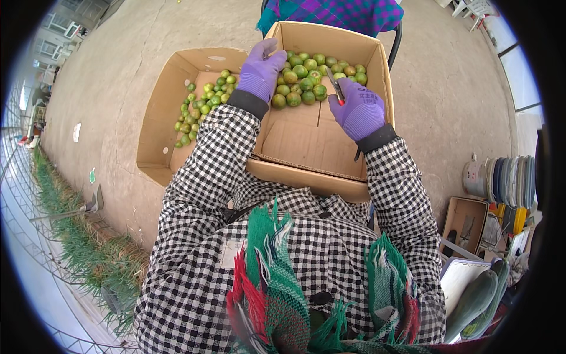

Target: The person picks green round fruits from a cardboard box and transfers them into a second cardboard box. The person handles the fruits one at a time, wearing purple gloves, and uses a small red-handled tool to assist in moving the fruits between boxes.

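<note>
Before me sits a cardboard box (309, 144) with round green fruits (305, 77), some tinged brown, gathered in its far half. My right hand (360, 106), in a purple knit-cuffed glove, grips small snips (334, 84) with a red part at the handle. Their blades point away from me, over the fruits near the box's right side. My left hand (261, 71), gloved alike, is at this box's left wall, its thumb and forefinger curved. What lies under its fingers is hidden. Left of it, a second cardboard box (154, 115) holds smaller green fruits (208, 99), partly covered by my left forearm.
Behind the boxes is a chair with a purple and teal checked cloth (327, 15). To my right are stacked buckets (499, 181), a small open carton (466, 221) and large green gourds (473, 296). Grassy green plants (75, 225) edge the concrete floor on the left.
</note>
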`<control>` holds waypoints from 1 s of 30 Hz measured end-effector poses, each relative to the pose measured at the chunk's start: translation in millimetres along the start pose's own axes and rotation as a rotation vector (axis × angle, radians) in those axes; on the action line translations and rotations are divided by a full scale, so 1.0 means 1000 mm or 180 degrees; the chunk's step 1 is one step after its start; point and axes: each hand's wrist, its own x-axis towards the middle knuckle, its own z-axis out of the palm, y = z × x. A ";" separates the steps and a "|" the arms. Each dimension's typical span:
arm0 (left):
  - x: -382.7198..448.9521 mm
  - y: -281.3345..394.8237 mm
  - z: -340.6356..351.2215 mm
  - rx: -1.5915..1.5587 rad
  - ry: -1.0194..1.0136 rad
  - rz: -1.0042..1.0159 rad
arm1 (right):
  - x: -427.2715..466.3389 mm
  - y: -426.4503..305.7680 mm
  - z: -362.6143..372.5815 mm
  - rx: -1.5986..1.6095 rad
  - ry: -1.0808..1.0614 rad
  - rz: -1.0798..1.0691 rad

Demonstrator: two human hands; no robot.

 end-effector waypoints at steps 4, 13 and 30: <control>-0.001 0.015 -0.005 -0.0743 0.0401 -0.0026 | 0.001 0.000 -0.002 0.0055 -0.0111 0.0049; 0.030 -0.100 -0.161 0.0222 0.0873 -0.0201 | -0.007 0.005 0.008 0.0061 0.0012 -0.0131; -0.021 -0.314 -0.248 0.4325 -0.1144 -0.1836 | -0.005 0.004 0.008 -0.0039 -0.0125 -0.0167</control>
